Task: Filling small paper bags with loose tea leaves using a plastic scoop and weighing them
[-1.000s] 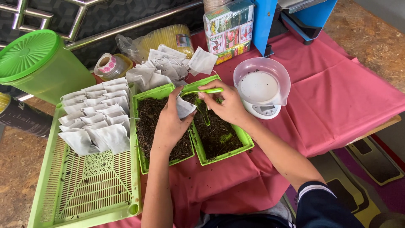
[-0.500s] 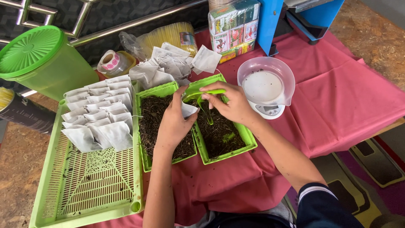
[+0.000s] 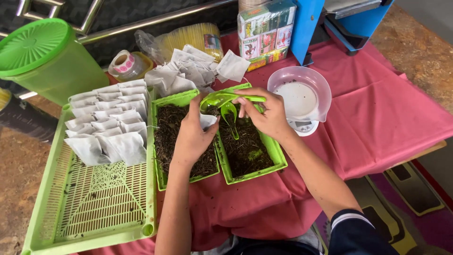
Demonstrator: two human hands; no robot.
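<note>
With rows of filled sachets [image 3: 106, 125] lying in the tray [image 3: 89, 208], the left hand [image 3: 191, 134] is gripping an empty sachet [image 3: 206, 121] while the right hand [image 3: 269, 113] is clasping a green scoop [image 3: 222, 99] over it.

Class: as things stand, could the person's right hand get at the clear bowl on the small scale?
Probably yes: the right hand is beside the clear bowl with nothing between, though its fingers hold a green scoop.

— Scoop [image 3: 222, 98] since 1 second ago?
— Raised and tipped over the small white bag [image 3: 206, 121], held by right hand [image 3: 266, 113].
— Left hand [image 3: 192, 134]?
— Shifted slightly farther, bag lifted nearer the scoop's mouth.
</note>
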